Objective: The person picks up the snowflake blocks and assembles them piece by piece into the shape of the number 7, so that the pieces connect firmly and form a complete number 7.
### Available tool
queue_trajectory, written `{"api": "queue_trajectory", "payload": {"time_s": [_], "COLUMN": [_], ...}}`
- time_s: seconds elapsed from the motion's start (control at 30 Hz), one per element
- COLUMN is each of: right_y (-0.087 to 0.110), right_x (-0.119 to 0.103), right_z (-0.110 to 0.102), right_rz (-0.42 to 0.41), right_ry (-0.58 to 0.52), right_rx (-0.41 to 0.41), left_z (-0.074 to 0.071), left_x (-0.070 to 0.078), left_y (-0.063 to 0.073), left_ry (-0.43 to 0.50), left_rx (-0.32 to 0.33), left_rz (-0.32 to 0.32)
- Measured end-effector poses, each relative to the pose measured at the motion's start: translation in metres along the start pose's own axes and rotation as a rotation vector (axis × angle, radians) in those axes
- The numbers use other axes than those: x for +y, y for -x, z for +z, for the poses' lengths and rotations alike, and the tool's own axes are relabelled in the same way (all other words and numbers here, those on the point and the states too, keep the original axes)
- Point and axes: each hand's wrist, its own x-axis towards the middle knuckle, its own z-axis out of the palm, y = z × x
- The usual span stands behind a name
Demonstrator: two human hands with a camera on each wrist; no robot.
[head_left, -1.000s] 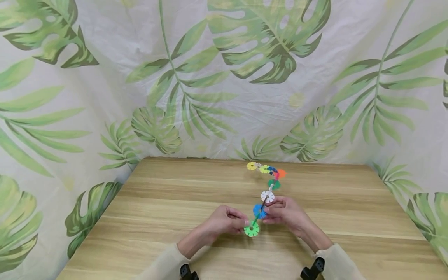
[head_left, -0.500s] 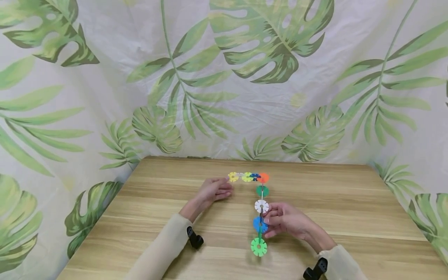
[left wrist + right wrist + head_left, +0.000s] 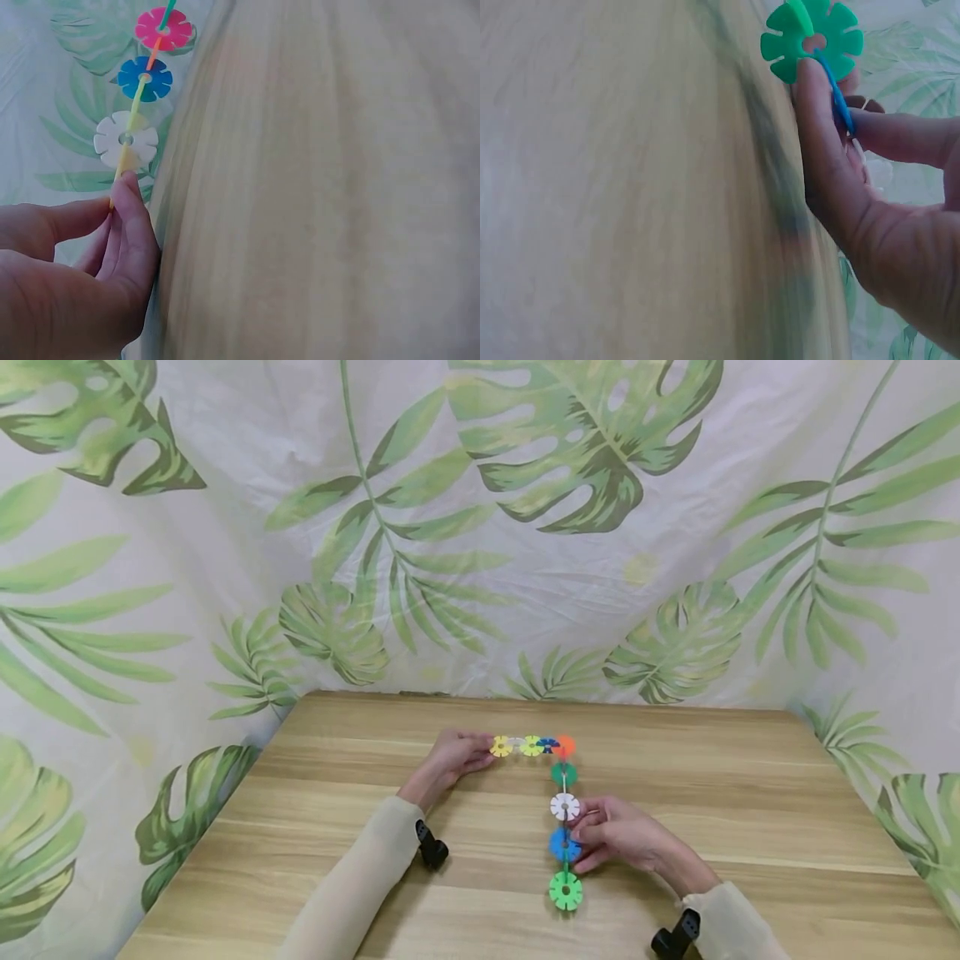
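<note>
A chain of slotted plastic snowflake discs, joined edge to edge, bends in an L shape over the table. My left hand (image 3: 456, 753) pinches the yellow disc (image 3: 501, 746) at its far left end. From there run a white disc (image 3: 112, 141), a yellow-green disc (image 3: 532, 745), a dark blue disc (image 3: 145, 79) and an orange disc (image 3: 566, 746) at the corner. Toward me follow a teal disc (image 3: 558, 774), a white disc (image 3: 557, 807) and a blue disc (image 3: 557, 845), which my right hand (image 3: 626, 837) grips by its right side. A bright green disc (image 3: 566, 903) ends the chain.
The wooden table (image 3: 322, 843) lies under the chain and both hands. A leaf-print cloth (image 3: 420, 552) hangs behind the table and along its sides. Black wrist cameras (image 3: 432, 846) sit on both cuffs.
My left hand has let go of the bright green disc and moved up and left to the yellow end disc. The chain has swung from a slant into a squared L, the right hand still holding it.
</note>
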Motion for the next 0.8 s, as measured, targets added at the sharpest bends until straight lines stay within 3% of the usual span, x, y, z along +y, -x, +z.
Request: {"api": "queue_trajectory", "payload": {"time_s": [0.3, 0.8], "right_y": [-0.0048, -0.0034], "right_x": [0.0017, 0.0013], "right_z": [0.0005, 0.0028], "right_rz": [0.043, 0.075], "right_ry": [0.102, 0.118], "right_rx": [0.130, 0.193], "left_z": [0.0014, 0.0057], "left_x": [0.0032, 0.0049], "left_y": [-0.0043, -0.0040], "left_ry": [-0.132, -0.175], "left_rx": [0.053, 0.065], "left_rz": [0.038, 0.030]}}
